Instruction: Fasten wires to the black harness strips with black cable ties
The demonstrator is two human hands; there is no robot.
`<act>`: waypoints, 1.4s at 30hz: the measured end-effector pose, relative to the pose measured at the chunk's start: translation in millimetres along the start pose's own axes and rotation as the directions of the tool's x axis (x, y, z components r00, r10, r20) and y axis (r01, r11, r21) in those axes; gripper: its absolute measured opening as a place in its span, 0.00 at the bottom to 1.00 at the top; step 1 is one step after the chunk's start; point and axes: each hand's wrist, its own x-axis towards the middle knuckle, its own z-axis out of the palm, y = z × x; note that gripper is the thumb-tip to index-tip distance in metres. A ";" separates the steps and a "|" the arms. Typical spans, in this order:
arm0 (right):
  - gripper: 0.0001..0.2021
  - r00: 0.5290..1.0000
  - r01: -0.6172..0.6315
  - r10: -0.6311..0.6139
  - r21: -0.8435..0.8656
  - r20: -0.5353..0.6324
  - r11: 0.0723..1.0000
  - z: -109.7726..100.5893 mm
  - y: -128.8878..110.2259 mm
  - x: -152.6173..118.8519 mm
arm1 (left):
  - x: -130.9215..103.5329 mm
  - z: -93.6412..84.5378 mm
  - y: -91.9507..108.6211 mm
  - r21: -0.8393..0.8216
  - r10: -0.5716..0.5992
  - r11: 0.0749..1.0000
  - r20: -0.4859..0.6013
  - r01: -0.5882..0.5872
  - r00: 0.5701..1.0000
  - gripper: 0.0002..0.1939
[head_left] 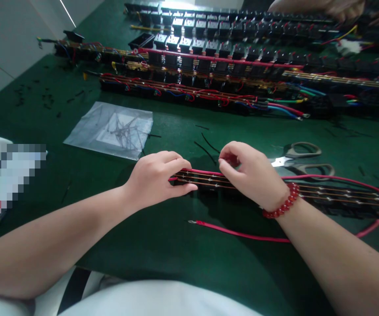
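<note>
The left hand (159, 174) grips the near-left end of one black strip (205, 181), thumb on the near side, fingers on the far side. The right hand (250, 172) is curled over the strip, thumb and fingertips drawn close; whether they pinch anything does not show. The strip lies crosswise before the person on the tabletop (163, 259), bearing what look like three copper-coloured rods.

One red cable (242, 234) follows the strip's far edge, loops round its end at three o'clock and returns on the near side, its metal-tipped end loose between six and seven. The work looks partway: the cable is laid along the edge, but no tie can be made out around it.

Taking the gap between the hands as centre, one pair of scissors (283, 160) lies between two and three o'clock, just beyond the right hand. Three loose dark ties (211, 142) lie near twelve. One clear bag (90, 127) at ten holds more, too tangled to count. Farther off at twelve are at least four wired rows (176, 90), overlapping; these look further along. Beyond, at one o'clock, is another person's hand (344, 9).
</note>
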 end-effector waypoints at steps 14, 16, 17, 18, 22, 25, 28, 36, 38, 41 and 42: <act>0.13 0.992 0.124 -0.118 -0.139 0.051 0.982 6.7 5.8 0.0 | 2.3 0.3 -0.4 -0.042 -0.011 0.999 0.013 0.011 1.000 0.15; 0.14 0.991 0.128 -0.121 -0.153 0.051 0.980 6.8 5.8 -0.2 | 2.4 -0.1 0.2 -0.046 -0.019 0.999 0.015 0.020 1.000 0.15; 0.14 0.991 0.128 -0.121 -0.159 0.051 0.979 6.9 5.8 -0.3 | 2.4 -0.3 0.4 -0.050 -0.022 0.999 0.017 0.023 1.000 0.15; 0.15 0.991 0.131 -0.124 -0.165 0.052 0.978 6.9 5.8 -0.4 | 2.4 -0.4 0.6 -0.052 -0.023 0.998 0.018 0.024 1.000 0.15; 0.16 0.985 0.160 -0.145 -0.198 0.091 0.967 6.2 5.6 0.2 | 2.0 -0.4 0.6 -0.054 -0.014 0.998 0.013 0.014 1.000 0.15; 0.17 0.980 0.177 -0.153 -0.217 0.124 0.960 5.6 5.5 1.2 | 1.4 -0.2 0.5 -0.058 -0.018 0.998 0.014 0.019 1.000 0.15; 0.17 0.980 0.179 -0.154 -0.215 0.127 0.960 5.4 5.3 1.5 | 1.2 -0.3 0.5 -0.063 -0.025 0.998 0.023 0.026 0.999 0.15; 0.15 0.989 0.116 -0.086 -0.267 0.122 0.956 5.1 0.0 -0.8 | 2.5 -0.8 0.2 -0.063 -0.030 0.998 0.030 0.032 0.999 0.15; 0.15 0.990 0.101 -0.071 -0.270 0.118 0.957 5.1 -1.3 -1.0 | 2.3 -0.4 0.3 -0.065 -0.027 0.997 0.028 0.029 0.999 0.15; 0.13 0.997 0.040 -0.024 -0.238 0.071 0.970 5.5 -1.9 -1.1 | 2.1 0.3 0.4 -0.062 -0.024 0.998 0.028 0.026 0.999 0.15; 0.11 0.998 0.003 0.009 -0.222 0.055 0.975 5.6 -1.8 -0.9 | 2.2 0.5 0.4 -0.060 -0.024 0.998 0.031 0.026 0.999 0.15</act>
